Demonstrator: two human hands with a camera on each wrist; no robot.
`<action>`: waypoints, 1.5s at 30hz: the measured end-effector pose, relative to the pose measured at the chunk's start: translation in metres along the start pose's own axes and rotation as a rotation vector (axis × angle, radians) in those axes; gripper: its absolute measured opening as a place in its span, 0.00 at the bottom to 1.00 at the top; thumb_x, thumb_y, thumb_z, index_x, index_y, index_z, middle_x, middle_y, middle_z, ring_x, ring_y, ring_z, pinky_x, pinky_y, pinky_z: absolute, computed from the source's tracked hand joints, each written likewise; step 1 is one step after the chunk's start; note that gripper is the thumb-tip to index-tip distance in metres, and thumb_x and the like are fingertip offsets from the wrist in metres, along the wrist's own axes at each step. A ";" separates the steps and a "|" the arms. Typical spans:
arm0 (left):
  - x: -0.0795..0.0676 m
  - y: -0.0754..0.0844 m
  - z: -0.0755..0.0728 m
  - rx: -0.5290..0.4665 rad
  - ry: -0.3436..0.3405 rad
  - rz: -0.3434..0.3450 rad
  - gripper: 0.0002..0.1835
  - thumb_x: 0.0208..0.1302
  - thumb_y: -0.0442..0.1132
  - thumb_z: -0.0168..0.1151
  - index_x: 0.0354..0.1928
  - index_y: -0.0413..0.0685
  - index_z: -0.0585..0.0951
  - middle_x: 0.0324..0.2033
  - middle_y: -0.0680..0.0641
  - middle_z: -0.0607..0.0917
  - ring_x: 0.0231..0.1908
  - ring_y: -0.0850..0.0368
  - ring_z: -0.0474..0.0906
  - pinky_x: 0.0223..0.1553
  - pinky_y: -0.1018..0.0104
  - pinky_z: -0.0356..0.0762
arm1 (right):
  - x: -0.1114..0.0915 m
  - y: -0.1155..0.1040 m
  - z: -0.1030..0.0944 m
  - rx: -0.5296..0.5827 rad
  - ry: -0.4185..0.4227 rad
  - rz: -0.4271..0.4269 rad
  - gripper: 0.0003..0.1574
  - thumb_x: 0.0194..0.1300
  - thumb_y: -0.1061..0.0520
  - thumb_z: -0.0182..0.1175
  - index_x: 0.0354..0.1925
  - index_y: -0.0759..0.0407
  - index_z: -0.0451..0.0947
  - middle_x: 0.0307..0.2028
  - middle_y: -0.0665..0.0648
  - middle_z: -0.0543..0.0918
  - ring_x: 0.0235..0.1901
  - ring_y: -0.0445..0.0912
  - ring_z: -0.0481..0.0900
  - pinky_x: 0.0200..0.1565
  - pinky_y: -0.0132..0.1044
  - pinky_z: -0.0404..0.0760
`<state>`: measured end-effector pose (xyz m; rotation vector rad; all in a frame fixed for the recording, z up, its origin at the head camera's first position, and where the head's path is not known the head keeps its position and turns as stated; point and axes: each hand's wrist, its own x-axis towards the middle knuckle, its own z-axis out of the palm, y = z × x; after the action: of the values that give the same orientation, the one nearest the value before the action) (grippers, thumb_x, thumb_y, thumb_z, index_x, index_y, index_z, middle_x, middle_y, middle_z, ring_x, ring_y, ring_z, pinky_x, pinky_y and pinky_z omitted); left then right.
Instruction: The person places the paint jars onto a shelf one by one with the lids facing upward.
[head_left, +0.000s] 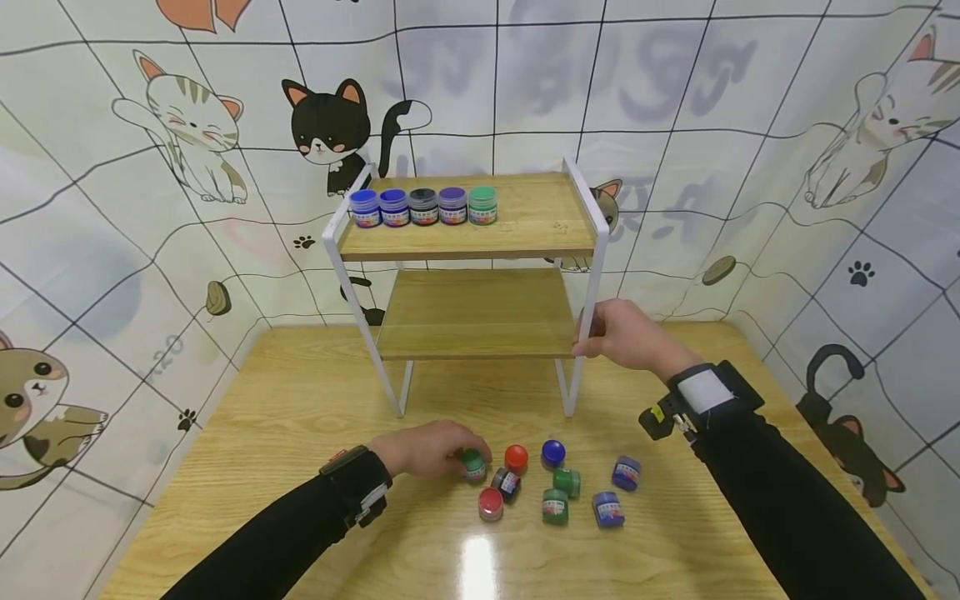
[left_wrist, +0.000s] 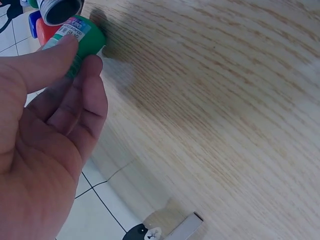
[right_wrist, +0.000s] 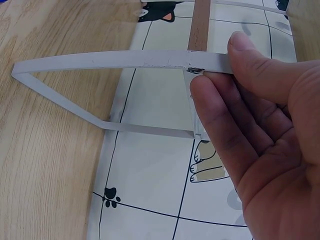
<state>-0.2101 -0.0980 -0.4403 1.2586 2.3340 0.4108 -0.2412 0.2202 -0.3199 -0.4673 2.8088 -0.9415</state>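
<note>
Between the thumb and fingers of my left hand [head_left: 433, 448] is a small green paint jar [head_left: 473, 465], at the left end of a loose group of jars. The left wrist view shows the pinch on the green jar [left_wrist: 89, 41] close up, a dark jar [left_wrist: 59, 10] right beside it. My right hand [head_left: 628, 335] grips the white front leg [right_wrist: 150, 60] of a two-tier wooden shelf [head_left: 472, 315], near its lower board. On the upper board's left part, several paint jars [head_left: 423, 207] stand in a row: blue, black, purple and green.
Right of my left hand lie red jars [head_left: 516, 458], a black jar [head_left: 506, 483], blue jars [head_left: 552, 453], green jars [head_left: 555, 506] and purple-blue jars [head_left: 608, 508], some upright, some tipped over. A cat-patterned wall covering [head_left: 495, 92] stands behind the wooden table [head_left: 300, 392].
</note>
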 end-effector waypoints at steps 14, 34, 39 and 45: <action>-0.001 0.007 -0.015 0.035 -0.030 -0.013 0.20 0.67 0.31 0.59 0.59 0.53 0.79 0.56 0.54 0.82 0.59 0.61 0.76 0.63 0.65 0.72 | 0.001 0.002 0.001 -0.003 -0.003 -0.017 0.07 0.62 0.59 0.67 0.37 0.62 0.81 0.32 0.56 0.86 0.34 0.46 0.81 0.39 0.40 0.80; -0.003 0.029 -0.059 0.087 -0.011 -0.051 0.18 0.66 0.34 0.61 0.57 0.51 0.80 0.51 0.52 0.84 0.50 0.61 0.78 0.57 0.64 0.76 | 0.000 0.002 0.001 -0.001 -0.008 -0.007 0.08 0.62 0.58 0.67 0.37 0.62 0.81 0.33 0.56 0.87 0.35 0.46 0.82 0.41 0.42 0.81; -0.006 0.037 -0.076 0.100 -0.004 -0.046 0.17 0.66 0.35 0.61 0.57 0.52 0.80 0.51 0.52 0.84 0.50 0.60 0.79 0.56 0.63 0.77 | 0.000 0.002 0.001 0.003 -0.006 -0.007 0.08 0.62 0.58 0.67 0.37 0.62 0.81 0.32 0.56 0.87 0.35 0.46 0.82 0.41 0.41 0.81; -0.008 0.050 -0.095 0.105 -0.015 -0.073 0.15 0.66 0.36 0.62 0.55 0.53 0.80 0.48 0.53 0.84 0.49 0.61 0.79 0.57 0.64 0.77 | 0.000 0.002 0.001 0.008 -0.008 -0.010 0.08 0.62 0.59 0.66 0.37 0.62 0.81 0.32 0.56 0.87 0.35 0.46 0.82 0.42 0.42 0.82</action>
<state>-0.2207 -0.0821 -0.3344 1.2153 2.4077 0.2573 -0.2414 0.2215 -0.3219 -0.4830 2.7974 -0.9506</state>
